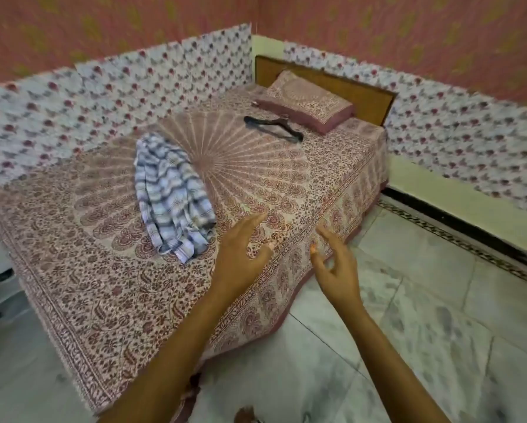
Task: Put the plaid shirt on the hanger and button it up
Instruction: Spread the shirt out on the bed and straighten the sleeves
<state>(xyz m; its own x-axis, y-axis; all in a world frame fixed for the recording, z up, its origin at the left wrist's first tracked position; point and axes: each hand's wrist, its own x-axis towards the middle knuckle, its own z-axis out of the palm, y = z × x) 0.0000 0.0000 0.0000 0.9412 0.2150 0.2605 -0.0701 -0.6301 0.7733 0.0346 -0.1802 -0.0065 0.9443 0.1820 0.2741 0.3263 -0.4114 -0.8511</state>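
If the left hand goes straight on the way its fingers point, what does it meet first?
Likely bare bedspread just beyond the left hand, though its height above that is unclear. The plaid shirt lies off to the left of that line, and the hanger is farther along it.

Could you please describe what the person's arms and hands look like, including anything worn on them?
Nothing is worn as far as the frame shows: no sleeves, gloves, watch or bangles on either arm. The left hand and right hand carry no visible rings. The thumbnails look tinted orange-pink, perhaps polish, though the blur leaves that unsure.
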